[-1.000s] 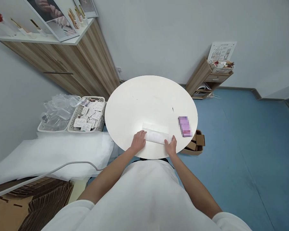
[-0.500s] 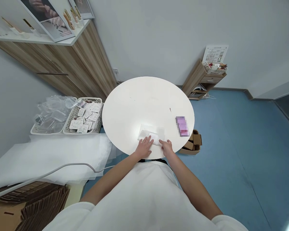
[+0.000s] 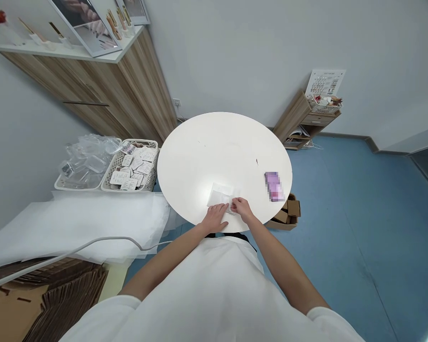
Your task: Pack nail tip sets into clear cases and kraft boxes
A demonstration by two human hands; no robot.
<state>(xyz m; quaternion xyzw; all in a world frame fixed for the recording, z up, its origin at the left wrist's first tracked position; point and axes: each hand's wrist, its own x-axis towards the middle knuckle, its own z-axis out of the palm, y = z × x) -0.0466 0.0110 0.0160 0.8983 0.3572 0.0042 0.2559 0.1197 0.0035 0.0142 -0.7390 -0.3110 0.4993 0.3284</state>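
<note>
A thin white sheet (image 3: 220,191), partly folded, lies near the front edge of the round white table (image 3: 207,137). Whether it is paper or soft foam I cannot tell. Flat on its near left part rests my left hand (image 3: 215,217), fingers stretched out and pointing right. My right hand (image 3: 241,207) has its fingers drawn together in a pinch at the sheet's right edge. Both hands are close to each other and cover part of the sheet. To their right lies a purple item (image 3: 274,186), blurred into blocks.
Left of the table stand a white basket (image 3: 107,183) of small printed cards and another of clear plastic packaging (image 3: 89,159). White sheets (image 3: 103,216) and a cable (image 3: 110,238) lie in front of them. A cardboard box (image 3: 287,226) sits on the floor at right.
My right hand has gone from a pointing finger to a pinch at the sheet's right edge. That side of the sheet now looks narrower. My left hand stays on it.
</note>
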